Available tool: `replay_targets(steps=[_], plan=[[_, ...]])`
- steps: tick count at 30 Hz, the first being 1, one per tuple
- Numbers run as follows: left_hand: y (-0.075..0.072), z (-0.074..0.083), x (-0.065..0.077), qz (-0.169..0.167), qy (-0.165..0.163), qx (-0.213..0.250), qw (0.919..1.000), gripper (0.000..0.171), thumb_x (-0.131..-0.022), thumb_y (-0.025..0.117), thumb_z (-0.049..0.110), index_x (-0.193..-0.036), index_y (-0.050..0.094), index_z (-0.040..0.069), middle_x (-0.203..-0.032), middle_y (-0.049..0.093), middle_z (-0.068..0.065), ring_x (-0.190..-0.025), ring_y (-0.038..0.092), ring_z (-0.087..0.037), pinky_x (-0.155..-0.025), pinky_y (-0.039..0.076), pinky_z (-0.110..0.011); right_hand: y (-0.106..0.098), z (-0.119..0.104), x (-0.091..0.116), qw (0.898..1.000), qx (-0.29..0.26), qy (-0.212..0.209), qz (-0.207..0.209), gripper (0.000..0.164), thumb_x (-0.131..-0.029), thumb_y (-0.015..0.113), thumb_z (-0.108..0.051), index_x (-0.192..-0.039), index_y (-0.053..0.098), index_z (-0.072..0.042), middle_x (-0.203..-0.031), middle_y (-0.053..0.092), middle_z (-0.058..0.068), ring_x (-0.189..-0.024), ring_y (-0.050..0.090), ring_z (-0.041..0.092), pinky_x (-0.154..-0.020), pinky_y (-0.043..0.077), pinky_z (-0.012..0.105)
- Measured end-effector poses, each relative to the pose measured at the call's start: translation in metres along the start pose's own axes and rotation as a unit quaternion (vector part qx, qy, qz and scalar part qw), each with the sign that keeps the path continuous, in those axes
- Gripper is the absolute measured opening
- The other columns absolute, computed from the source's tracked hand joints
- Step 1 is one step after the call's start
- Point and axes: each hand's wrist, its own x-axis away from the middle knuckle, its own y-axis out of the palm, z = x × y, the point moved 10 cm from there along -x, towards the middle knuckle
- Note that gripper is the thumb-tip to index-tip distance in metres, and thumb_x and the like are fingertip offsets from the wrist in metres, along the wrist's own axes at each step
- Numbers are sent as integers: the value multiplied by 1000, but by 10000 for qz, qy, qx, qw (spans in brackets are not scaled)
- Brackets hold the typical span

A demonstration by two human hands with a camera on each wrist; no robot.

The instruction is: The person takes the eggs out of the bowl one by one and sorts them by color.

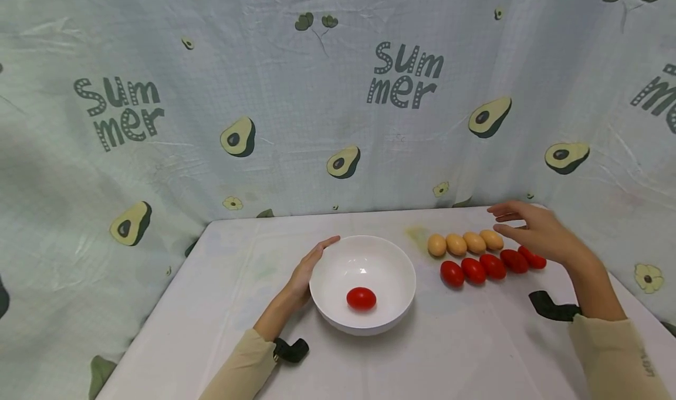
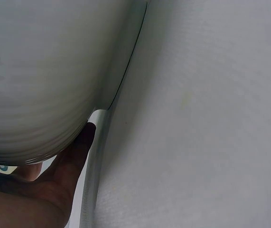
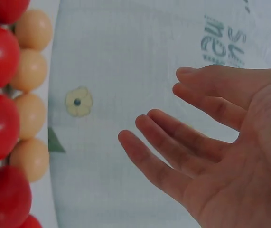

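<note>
A white bowl (image 1: 338, 312) stands on the table with one red oval tomato (image 1: 361, 298) inside. My left hand (image 1: 306, 271) rests along the bowl's left side, its fingers fairly straight; in the left wrist view the bowl's outer wall (image 2: 40, 71) hides part of that hand (image 2: 59, 185). To the right lies a row of several red tomatoes (image 1: 473, 270), and behind it a row of several light-brown eggs (image 1: 456, 244). Over the right end of these rows hovers my right hand (image 1: 538, 230), fingers spread and relaxed; in the right wrist view this hand (image 3: 211, 156) holds nothing.
A white cloth covers the table (image 1: 422, 359). Behind it hangs a pale curtain (image 1: 296, 83) printed with avocados and lettering. A black strap (image 1: 554, 307) is on the right wrist and another strap (image 1: 291, 351) on the left.
</note>
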Motion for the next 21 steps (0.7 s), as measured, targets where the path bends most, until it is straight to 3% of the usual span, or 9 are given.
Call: replay_targets(steps=[12, 21], plan=[[1, 0, 2, 69, -133, -22, 9999, 52, -113, 27, 45, -159, 42, 25, -166, 40, -1, -148, 46, -26, -109, 51, -25, 31, -57, -5, 9978, -358, -529, -151, 39, -100, 65, -13, -137, 57, -6, -132, 66, 18, -117, 66, 38, -86, 64, 44], [-1, 0, 3, 104, -91, -58, 9999, 52, -113, 27, 44, -159, 42, 24, -165, 41, -3, -147, 47, -26, -107, 51, -24, 65, -109, -17, 9890, -611, -1262, -469, 33, -99, 66, -11, -132, 62, -9, -128, 68, 10, -114, 67, 29, -86, 64, 38]])
